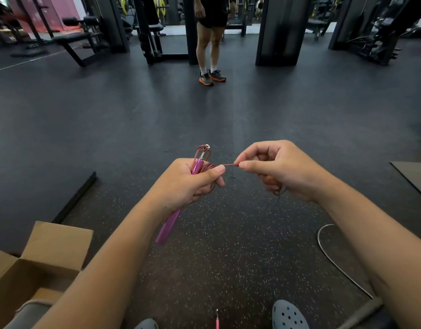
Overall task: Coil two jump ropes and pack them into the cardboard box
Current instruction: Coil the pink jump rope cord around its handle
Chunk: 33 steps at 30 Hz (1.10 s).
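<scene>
The left hand (188,184) is gripping one pink handle (173,219), fingers curled round it, with loops of thin red cord (210,167) gathered in the same fist; the handle's metal swivel end (205,148) is sticking up above the knuckles. The right hand (276,167) is pinching that cord between thumb and forefinger just beside the left thumb, a short taut stretch running between the two hands, and more cord is hanging under its palm. A second pink handle (217,320) is showing at the bottom edge, near two grey clogs (289,315). One grey rope (333,260) is lying curved on the speckled floor (228,245) to the right. One open box (45,262) is sitting at lower left, flaps up. No writing is legible anywhere. One person (211,43) is standing well beyond, in orange-soled shoes.
</scene>
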{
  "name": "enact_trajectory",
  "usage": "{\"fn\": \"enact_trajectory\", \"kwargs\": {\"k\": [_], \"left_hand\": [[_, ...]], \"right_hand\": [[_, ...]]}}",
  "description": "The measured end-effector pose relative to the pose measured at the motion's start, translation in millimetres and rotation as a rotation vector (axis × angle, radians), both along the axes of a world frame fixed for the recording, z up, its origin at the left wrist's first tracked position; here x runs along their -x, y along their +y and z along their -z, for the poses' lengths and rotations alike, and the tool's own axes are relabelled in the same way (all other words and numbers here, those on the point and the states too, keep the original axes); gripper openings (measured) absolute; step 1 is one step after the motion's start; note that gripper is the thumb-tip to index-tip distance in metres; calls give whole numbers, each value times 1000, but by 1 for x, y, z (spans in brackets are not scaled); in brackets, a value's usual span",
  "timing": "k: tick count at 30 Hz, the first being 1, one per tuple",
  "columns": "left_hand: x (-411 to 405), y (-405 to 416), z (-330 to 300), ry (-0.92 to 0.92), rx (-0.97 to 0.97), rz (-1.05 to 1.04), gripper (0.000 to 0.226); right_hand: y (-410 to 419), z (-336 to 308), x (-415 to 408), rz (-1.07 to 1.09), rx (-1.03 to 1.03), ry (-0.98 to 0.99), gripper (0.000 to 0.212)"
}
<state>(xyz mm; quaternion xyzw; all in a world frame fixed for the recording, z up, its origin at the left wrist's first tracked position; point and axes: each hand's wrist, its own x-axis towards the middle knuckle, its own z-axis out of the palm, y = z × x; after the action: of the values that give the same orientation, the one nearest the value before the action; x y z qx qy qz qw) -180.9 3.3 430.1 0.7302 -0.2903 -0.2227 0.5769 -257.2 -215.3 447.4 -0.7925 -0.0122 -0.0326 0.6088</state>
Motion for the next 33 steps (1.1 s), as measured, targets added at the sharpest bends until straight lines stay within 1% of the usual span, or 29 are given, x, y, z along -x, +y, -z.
{"fn": "enact_trajectory", "kwargs": {"k": [5,7,11,14,17,20,23,25,28,31,33], "left_hand": [[-1,2,-1,106,41,-19,39],[0,3,-2,157,67,-4,36],[4,2,-3,256,101,61,30],[3,1,-4,245,117,58,30],[2,2,-5,274,151,47,30],[3,3,-7,296,191,43,30],[3,5,-11,334,261,42,28],[5,6,-13,414,336,72,29],[9,5,-15,608,456,118,32],[12,1,-16,754,611,176,33],[12,-2,-17,821,731,178,33]], "right_hand": [[-4,4,-5,19,425,-105,4],[-6,9,-8,64,524,-130,5],[1,11,-8,131,676,-243,2],[3,14,-8,110,619,-210,12],[3,14,-8,60,580,-165,19],[1,14,-8,47,613,-164,22],[-3,15,-10,85,644,-219,19],[-4,18,-12,121,652,-289,15],[-1,23,-16,128,617,-336,15],[7,26,-17,97,548,-291,19],[12,26,-15,64,476,-238,22]]}}
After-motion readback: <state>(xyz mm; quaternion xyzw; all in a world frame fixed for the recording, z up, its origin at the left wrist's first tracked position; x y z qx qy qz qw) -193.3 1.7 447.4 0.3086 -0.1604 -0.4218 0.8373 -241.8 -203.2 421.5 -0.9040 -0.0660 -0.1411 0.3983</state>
